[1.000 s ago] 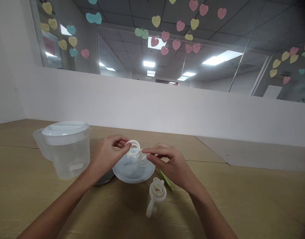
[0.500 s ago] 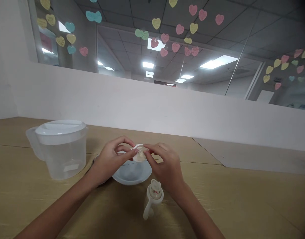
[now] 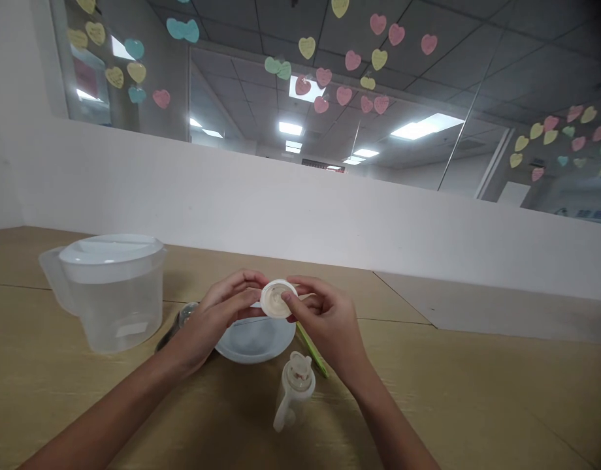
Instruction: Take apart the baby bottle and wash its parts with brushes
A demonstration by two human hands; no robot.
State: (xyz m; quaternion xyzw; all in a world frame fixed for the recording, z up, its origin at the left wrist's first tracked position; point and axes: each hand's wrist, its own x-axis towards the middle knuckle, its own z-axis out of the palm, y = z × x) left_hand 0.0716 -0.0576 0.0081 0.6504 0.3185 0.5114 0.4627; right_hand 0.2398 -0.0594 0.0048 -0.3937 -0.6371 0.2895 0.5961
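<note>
A small round white lid (image 3: 277, 299) is held between both hands above a pale bowl. My left hand (image 3: 227, 307) grips its left edge with fingers and thumb. The thumb of my right hand (image 3: 324, 312) lies on the lid's face, with the fingers behind its right edge. Beneath them the shallow translucent bowl (image 3: 254, 343) rests on the table, partly covered by my hands. In front of it a small translucent bottle (image 3: 295, 388) stands with its flip cap up and a white loop on its side.
A large clear lidded pitcher (image 3: 119, 294) stands at left. Behind my left wrist is a dark object with a shiny round part (image 3: 187, 314), mostly hidden. A yellow-green stick (image 3: 313, 351) lies right of the bowl. The white wall (image 3: 281, 209) closes off the table's back.
The lid has turned its round face more toward the camera, and my right thumb has moved onto it. The yellow-green stick now shows. The view has shifted slightly, so the table items appear farther left.
</note>
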